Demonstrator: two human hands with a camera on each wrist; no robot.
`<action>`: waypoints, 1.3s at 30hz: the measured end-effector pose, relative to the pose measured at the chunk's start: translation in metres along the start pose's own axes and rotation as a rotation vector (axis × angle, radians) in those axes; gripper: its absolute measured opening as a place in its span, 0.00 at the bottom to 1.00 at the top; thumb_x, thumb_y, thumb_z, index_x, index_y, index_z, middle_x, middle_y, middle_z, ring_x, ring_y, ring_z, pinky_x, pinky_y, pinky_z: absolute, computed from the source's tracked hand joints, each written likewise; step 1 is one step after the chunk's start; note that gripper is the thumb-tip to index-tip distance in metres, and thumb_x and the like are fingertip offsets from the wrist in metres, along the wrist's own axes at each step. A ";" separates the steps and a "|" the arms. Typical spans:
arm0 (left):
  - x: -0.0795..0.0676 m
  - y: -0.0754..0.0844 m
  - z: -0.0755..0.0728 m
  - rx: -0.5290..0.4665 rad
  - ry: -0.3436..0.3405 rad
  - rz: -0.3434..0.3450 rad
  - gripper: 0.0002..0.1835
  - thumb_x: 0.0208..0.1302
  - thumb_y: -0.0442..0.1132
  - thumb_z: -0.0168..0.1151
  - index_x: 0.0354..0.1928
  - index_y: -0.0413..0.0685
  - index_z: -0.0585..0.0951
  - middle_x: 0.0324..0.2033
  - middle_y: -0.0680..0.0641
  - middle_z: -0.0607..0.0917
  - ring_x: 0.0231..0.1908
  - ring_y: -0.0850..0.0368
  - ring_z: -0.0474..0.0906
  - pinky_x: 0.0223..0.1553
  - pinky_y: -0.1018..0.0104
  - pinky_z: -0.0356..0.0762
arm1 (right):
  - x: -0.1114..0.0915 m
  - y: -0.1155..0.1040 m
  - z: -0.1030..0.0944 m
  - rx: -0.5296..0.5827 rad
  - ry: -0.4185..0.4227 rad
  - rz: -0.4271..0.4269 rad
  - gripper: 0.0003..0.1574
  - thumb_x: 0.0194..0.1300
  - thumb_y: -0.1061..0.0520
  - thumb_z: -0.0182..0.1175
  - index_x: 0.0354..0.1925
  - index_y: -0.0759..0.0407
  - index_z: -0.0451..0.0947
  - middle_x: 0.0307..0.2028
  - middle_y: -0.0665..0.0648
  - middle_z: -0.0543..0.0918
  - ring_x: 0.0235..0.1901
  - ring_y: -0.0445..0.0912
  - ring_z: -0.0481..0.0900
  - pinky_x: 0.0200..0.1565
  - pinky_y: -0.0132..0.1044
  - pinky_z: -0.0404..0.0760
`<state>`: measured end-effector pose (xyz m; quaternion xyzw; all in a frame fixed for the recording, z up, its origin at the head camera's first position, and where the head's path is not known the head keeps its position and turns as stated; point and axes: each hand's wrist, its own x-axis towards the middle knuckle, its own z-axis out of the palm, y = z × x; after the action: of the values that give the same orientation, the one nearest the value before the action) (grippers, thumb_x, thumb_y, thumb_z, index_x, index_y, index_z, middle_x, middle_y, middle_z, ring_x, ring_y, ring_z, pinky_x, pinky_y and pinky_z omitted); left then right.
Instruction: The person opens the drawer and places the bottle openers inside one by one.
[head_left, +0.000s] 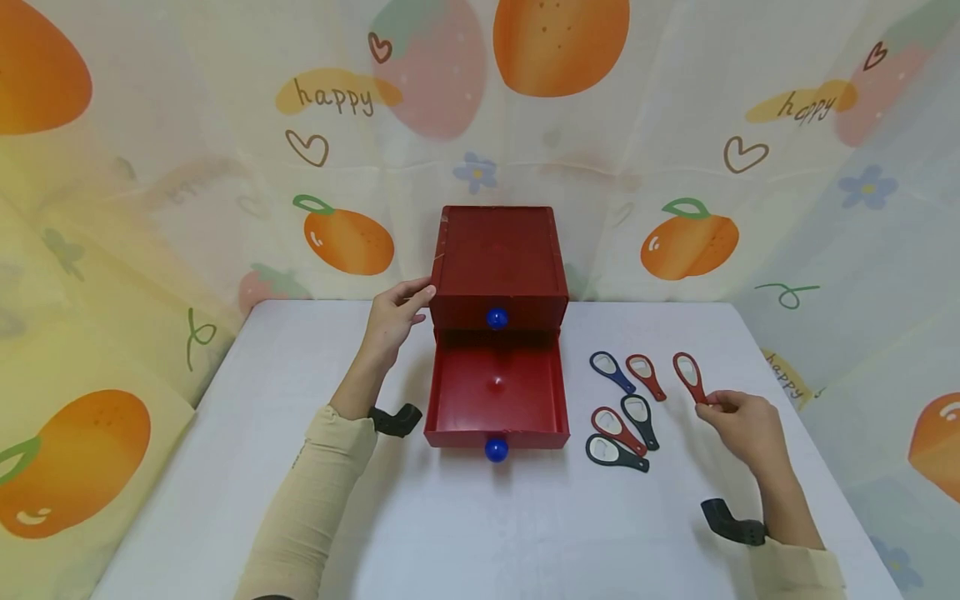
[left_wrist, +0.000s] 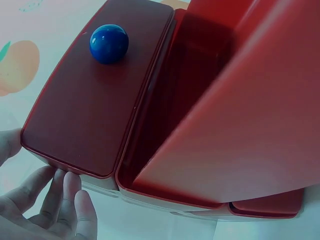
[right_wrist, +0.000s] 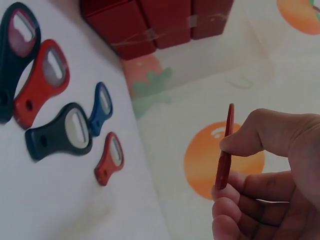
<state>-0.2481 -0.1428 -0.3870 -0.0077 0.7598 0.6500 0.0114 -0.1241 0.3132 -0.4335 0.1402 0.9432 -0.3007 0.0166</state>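
A red drawer cabinet [head_left: 498,250] with blue knobs stands at the back middle in the head view. Below its closed upper drawer, a red drawer [head_left: 495,385] is pulled out, its visible floor bare. My left hand [head_left: 395,321] rests its fingers against the cabinet's left side, near the upper front edge. In my right hand [head_left: 746,423], thumb and fingers pinch the handle of a red bottle opener [head_left: 688,373], raised above the table; the right wrist view shows that red opener [right_wrist: 226,150] edge-on. Between drawer and right hand lie more openers: blue [head_left: 611,371], red [head_left: 647,377] and dark green [head_left: 640,421].
Another red opener [head_left: 618,430] and a dark one [head_left: 617,452] lie close together at the near side of the group. A white cloth covers the table [head_left: 480,533]. Behind it hangs a fruit-printed curtain [head_left: 585,167].
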 end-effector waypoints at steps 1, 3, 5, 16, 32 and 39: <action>0.000 0.000 0.000 0.000 0.000 0.000 0.24 0.69 0.49 0.58 0.63 0.47 0.76 0.57 0.43 0.80 0.52 0.54 0.78 0.54 0.62 0.81 | 0.000 -0.002 -0.001 0.010 0.007 -0.004 0.22 0.64 0.55 0.61 0.45 0.74 0.77 0.37 0.72 0.82 0.33 0.54 0.73 0.27 0.34 0.71; 0.000 0.000 0.000 -0.001 0.000 0.002 0.24 0.70 0.49 0.58 0.63 0.47 0.76 0.58 0.43 0.80 0.52 0.54 0.78 0.55 0.60 0.80 | 0.000 -0.006 -0.003 0.023 0.023 -0.008 0.21 0.64 0.55 0.61 0.46 0.74 0.77 0.37 0.71 0.82 0.34 0.54 0.73 0.27 0.34 0.71; 0.000 0.000 0.000 0.001 -0.001 0.006 0.24 0.70 0.49 0.58 0.63 0.47 0.76 0.58 0.43 0.80 0.52 0.53 0.78 0.55 0.59 0.80 | 0.000 -0.011 -0.004 0.034 0.039 -0.014 0.21 0.64 0.55 0.61 0.47 0.74 0.77 0.36 0.70 0.82 0.34 0.54 0.74 0.27 0.32 0.72; -0.001 0.000 -0.001 0.004 -0.001 0.012 0.24 0.70 0.50 0.58 0.62 0.46 0.76 0.57 0.42 0.80 0.51 0.54 0.78 0.55 0.60 0.80 | -0.001 -0.044 -0.015 0.065 0.115 -0.128 0.20 0.64 0.56 0.61 0.47 0.72 0.79 0.37 0.68 0.81 0.37 0.53 0.73 0.27 0.25 0.73; 0.001 -0.001 0.000 0.006 -0.010 0.002 0.25 0.69 0.50 0.58 0.63 0.47 0.75 0.57 0.40 0.80 0.51 0.54 0.78 0.59 0.54 0.78 | -0.004 -0.089 -0.012 0.162 0.160 -0.322 0.16 0.63 0.60 0.63 0.45 0.72 0.80 0.34 0.66 0.80 0.35 0.52 0.73 0.29 0.20 0.72; -0.001 0.001 -0.001 0.013 -0.007 0.001 0.25 0.69 0.51 0.58 0.63 0.47 0.76 0.58 0.41 0.80 0.51 0.54 0.78 0.59 0.55 0.78 | -0.003 -0.107 -0.009 0.209 0.123 -0.393 0.14 0.60 0.62 0.65 0.43 0.71 0.81 0.32 0.64 0.79 0.33 0.51 0.74 0.27 0.20 0.74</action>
<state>-0.2467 -0.1433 -0.3861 -0.0051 0.7638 0.6452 0.0136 -0.1498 0.2336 -0.3658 -0.0271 0.9154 -0.3851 -0.1145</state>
